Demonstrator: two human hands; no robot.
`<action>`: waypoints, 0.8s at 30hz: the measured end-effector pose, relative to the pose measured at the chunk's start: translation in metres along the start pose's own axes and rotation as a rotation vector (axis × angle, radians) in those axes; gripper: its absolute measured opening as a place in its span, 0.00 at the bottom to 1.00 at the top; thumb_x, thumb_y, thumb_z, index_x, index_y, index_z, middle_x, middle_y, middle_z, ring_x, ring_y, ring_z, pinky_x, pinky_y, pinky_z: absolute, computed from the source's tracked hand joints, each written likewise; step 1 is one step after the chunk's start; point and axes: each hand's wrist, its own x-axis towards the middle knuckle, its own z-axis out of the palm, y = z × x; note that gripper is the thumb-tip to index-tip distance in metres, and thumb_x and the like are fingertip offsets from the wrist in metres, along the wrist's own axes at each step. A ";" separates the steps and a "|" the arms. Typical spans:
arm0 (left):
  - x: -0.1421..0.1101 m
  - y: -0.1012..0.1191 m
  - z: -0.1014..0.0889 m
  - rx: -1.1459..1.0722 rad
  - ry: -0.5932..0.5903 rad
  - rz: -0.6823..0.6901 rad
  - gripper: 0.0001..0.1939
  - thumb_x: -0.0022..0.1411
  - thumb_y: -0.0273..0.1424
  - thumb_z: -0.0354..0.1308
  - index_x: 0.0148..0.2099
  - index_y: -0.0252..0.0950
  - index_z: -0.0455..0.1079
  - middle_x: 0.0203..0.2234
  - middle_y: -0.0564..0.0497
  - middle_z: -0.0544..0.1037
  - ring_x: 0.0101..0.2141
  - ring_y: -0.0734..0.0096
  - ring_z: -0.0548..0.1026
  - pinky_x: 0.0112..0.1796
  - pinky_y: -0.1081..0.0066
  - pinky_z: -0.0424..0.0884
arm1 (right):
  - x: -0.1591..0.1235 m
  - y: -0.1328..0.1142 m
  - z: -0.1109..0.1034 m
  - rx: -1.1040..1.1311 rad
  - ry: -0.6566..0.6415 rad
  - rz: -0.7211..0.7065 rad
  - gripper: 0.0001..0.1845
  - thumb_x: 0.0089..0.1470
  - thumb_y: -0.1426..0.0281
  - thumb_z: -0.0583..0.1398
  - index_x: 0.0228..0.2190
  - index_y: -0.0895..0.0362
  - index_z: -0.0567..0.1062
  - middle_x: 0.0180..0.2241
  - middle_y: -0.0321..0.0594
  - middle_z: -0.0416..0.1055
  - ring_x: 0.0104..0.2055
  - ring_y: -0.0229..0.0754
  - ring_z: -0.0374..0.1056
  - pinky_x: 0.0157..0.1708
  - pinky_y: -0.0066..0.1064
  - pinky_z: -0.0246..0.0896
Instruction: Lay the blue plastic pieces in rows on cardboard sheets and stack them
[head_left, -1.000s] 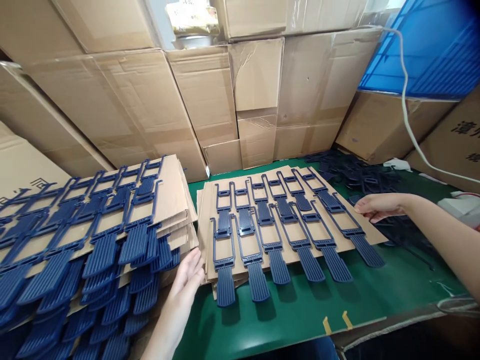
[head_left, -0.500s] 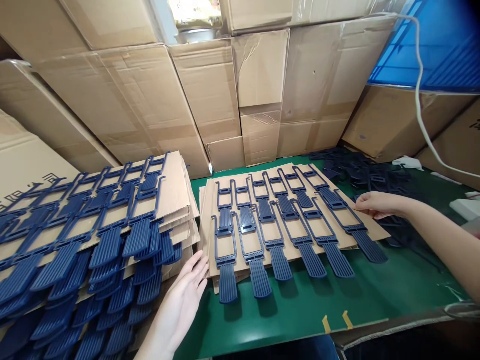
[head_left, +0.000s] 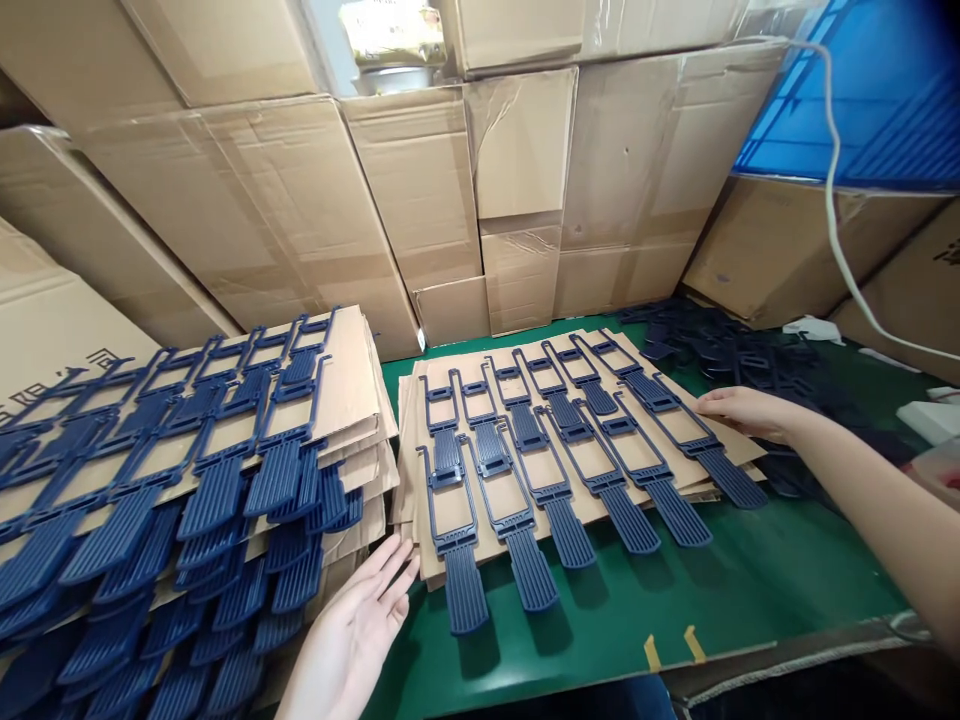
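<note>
Hands (head_left: 352,635) (head_left: 739,410), two, flank twelve dark-blue pieces (head_left: 466,592).

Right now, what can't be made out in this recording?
Head view: the underside of the right hand, hidden by the hand itself, so its grip on the flat brown cardboard sheet is unclear.
Head view: the leftmost ribbed navy plastic pieces, cut off by the left edge.
Head view: the count in the dark plastic heap, tangled and small.
Head view: the yellow-white package's lettering, washed out by glare.
</note>
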 end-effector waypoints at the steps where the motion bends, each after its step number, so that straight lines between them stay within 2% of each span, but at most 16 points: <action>1: 0.000 -0.001 -0.001 0.006 0.014 0.003 0.29 0.54 0.23 0.51 0.59 0.35 0.54 0.55 0.41 0.62 0.52 0.60 0.64 0.31 0.75 0.68 | -0.002 0.002 -0.001 0.070 -0.025 0.031 0.10 0.50 0.66 0.55 0.34 0.58 0.64 0.29 0.41 0.69 0.27 0.38 0.66 0.24 0.24 0.59; 4: -0.002 -0.005 -0.005 0.046 0.066 -0.015 0.26 0.53 0.22 0.52 0.56 0.35 0.59 0.51 0.41 0.67 0.50 0.61 0.66 0.29 0.76 0.68 | -0.011 0.006 -0.002 0.205 -0.088 0.076 0.10 0.51 0.66 0.55 0.35 0.57 0.63 0.32 0.44 0.70 0.32 0.41 0.68 0.28 0.26 0.63; 7: -0.003 -0.013 -0.008 0.109 0.098 -0.033 0.21 0.52 0.21 0.56 0.50 0.31 0.65 0.43 0.40 0.73 0.42 0.66 0.72 0.30 0.77 0.69 | -0.020 0.011 -0.001 0.317 -0.152 0.065 0.12 0.51 0.66 0.56 0.39 0.57 0.64 0.36 0.45 0.70 0.34 0.44 0.69 0.31 0.29 0.65; 9: -0.003 -0.020 -0.008 0.119 0.090 -0.027 0.19 0.51 0.20 0.57 0.48 0.30 0.68 0.37 0.42 0.75 0.36 0.70 0.74 0.30 0.77 0.70 | -0.024 0.016 0.001 0.378 -0.181 0.066 0.15 0.50 0.67 0.56 0.41 0.56 0.64 0.37 0.45 0.71 0.34 0.45 0.69 0.31 0.30 0.65; 11: -0.004 -0.026 -0.006 0.091 0.035 -0.037 0.19 0.51 0.20 0.58 0.47 0.32 0.68 0.36 0.44 0.76 0.35 0.69 0.75 0.32 0.75 0.72 | -0.025 0.021 0.002 0.403 -0.192 0.066 0.15 0.49 0.67 0.57 0.41 0.55 0.65 0.36 0.45 0.71 0.33 0.45 0.69 0.32 0.32 0.66; 15: -0.008 -0.032 0.005 0.067 -0.053 -0.075 0.22 0.52 0.22 0.58 0.51 0.35 0.65 0.43 0.45 0.74 0.44 0.62 0.72 0.40 0.69 0.72 | -0.026 0.031 0.003 0.429 -0.210 0.028 0.14 0.50 0.66 0.56 0.41 0.53 0.64 0.39 0.44 0.70 0.36 0.46 0.69 0.34 0.34 0.67; 18: -0.010 -0.036 0.010 0.142 -0.059 -0.082 0.27 0.51 0.23 0.59 0.55 0.37 0.59 0.45 0.45 0.73 0.45 0.61 0.71 0.40 0.67 0.73 | -0.032 0.035 0.001 0.464 -0.240 0.012 0.18 0.50 0.67 0.55 0.45 0.51 0.62 0.43 0.44 0.68 0.41 0.48 0.68 0.36 0.34 0.67; 21: -0.008 -0.041 0.009 0.196 -0.033 -0.079 0.34 0.51 0.24 0.60 0.59 0.38 0.52 0.45 0.46 0.73 0.45 0.62 0.72 0.39 0.70 0.74 | -0.039 0.036 0.000 0.480 -0.270 -0.007 0.24 0.50 0.68 0.55 0.50 0.49 0.58 0.46 0.44 0.66 0.43 0.49 0.67 0.38 0.35 0.68; 24: -0.006 -0.042 0.011 0.189 -0.048 -0.066 0.38 0.52 0.25 0.60 0.61 0.39 0.47 0.44 0.46 0.73 0.45 0.63 0.72 0.39 0.71 0.73 | -0.044 0.034 0.001 0.444 -0.234 -0.029 0.26 0.50 0.66 0.54 0.51 0.49 0.58 0.46 0.45 0.67 0.42 0.49 0.67 0.38 0.34 0.68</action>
